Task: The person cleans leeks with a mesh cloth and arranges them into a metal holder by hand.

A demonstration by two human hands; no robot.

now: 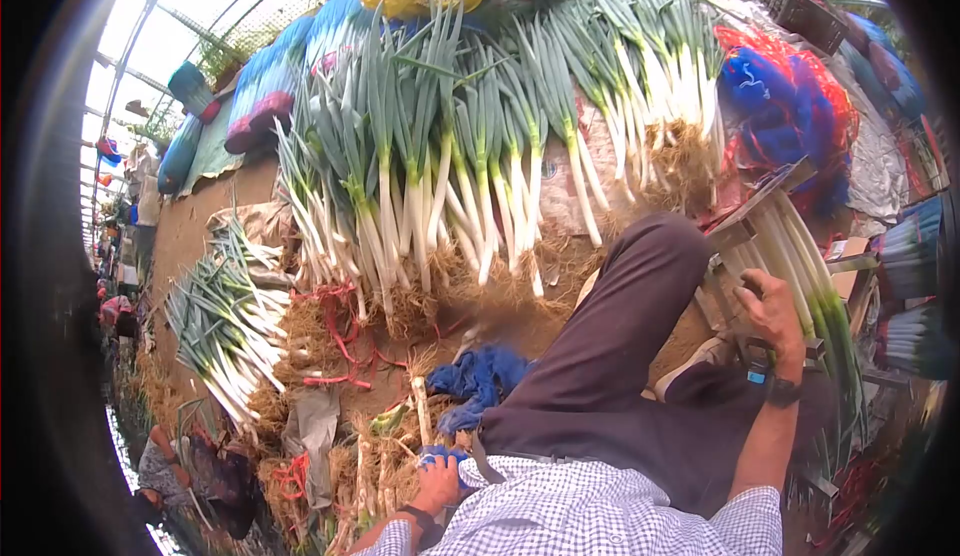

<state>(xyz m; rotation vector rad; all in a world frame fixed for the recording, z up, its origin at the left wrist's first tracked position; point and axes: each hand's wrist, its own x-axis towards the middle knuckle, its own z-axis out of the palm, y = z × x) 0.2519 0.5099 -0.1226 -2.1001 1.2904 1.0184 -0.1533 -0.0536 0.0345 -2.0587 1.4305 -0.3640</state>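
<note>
My left hand (437, 484) is low in the view, beside my waist, its fingers closed on an edge of blue netting (478, 384) that lies bunched on the ground. Just left of it stand thick white stalks with dry roots (365, 471). Over my bent leg, my right hand (772, 314) is raised with its fingers loosely curled and apart, and I see nothing between them. Behind and beside that hand, a bundle of long leeks (800, 256) rests in a wooden-looking frame (760, 201). A dark watch is on my right wrist.
Rows of leeks (400, 166) lie ahead, roots toward me. More leeks (225, 321) are heaped at left, near red ties (345, 341). Blue-wrapped bundles (265, 81), red and blue netting (785, 96) and a black crate (800, 6) surround them. Another person (165, 466) sits at lower left.
</note>
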